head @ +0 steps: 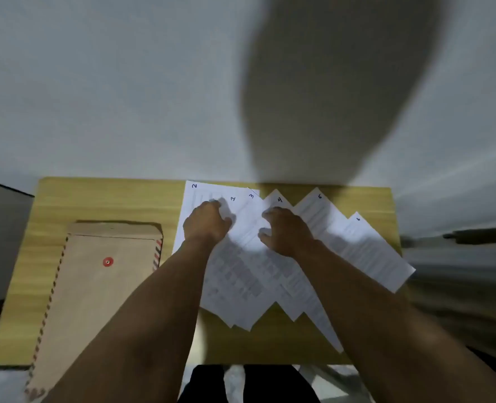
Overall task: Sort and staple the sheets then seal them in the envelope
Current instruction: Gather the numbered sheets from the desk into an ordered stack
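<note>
1. Showing the sorting stage, the head view looked down on a wooden table [110,199] where numbered sheets [328,228] lay fanned and overlapping across the right half; handwritten numbers 2, 1, 3, 4, 5 and 6 could be read along their top corners.
2. The left hand [204,223] rested on the sheets near those marked 2 and 1, fingers curled down onto the paper; whether it pinched a sheet or only pressed could not be told through the blur.
3. The right hand [287,231] lay on the sheets just below the one marked 4, fingers bent and spread; its hold was likewise unclear.
4. The brown envelope [95,286] lay on the left of the table, apart from the sheets, its near end overhanging the table edge.
5. No stapler was visible.
6. Risks, as judged: 2 stood ahead of 1, so gathering the fan as it lay would probably fix a wrong order; dragging overlapped sheets could crease them or push the outermost one off the right edge; a passing forearm could knock the overhanging envelope down.
</note>
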Action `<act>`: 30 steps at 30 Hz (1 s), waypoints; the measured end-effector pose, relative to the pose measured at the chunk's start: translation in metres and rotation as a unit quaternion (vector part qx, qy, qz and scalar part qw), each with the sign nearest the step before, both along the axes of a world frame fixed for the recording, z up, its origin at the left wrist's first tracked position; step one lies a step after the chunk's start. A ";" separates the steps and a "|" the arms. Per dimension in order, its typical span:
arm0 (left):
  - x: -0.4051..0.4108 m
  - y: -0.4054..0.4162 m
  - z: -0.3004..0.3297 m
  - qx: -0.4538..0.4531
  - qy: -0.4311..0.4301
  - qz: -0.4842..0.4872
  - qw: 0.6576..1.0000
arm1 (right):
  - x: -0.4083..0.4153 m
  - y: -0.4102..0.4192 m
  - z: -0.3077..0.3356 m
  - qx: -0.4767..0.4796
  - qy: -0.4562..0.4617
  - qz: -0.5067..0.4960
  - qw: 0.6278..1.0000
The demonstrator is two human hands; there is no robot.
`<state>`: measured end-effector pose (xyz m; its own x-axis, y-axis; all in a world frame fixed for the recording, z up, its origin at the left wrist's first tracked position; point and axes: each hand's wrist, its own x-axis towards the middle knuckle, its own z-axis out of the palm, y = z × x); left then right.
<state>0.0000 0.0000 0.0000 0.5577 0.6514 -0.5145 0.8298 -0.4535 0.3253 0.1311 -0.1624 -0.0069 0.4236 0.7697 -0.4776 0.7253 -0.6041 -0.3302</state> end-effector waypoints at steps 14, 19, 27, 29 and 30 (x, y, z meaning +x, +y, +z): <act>0.020 0.008 -0.030 -0.056 -0.051 0.128 0.989 | -0.001 0.027 -0.018 -0.002 -0.045 0.058 0.997; 0.029 0.006 -0.034 -0.042 -0.021 0.115 0.992 | 0.005 0.026 -0.019 0.009 -0.057 0.078 0.995; 0.039 0.011 -0.036 -0.053 -0.041 0.174 0.982 | 0.009 0.019 -0.026 0.042 -0.063 0.083 0.994; 0.041 0.013 -0.034 -0.060 -0.030 0.165 0.984 | 0.010 0.018 -0.028 0.043 -0.059 0.082 0.994; 0.042 0.014 -0.034 -0.063 -0.025 0.161 0.985 | 0.011 0.018 -0.030 0.042 -0.058 0.082 0.994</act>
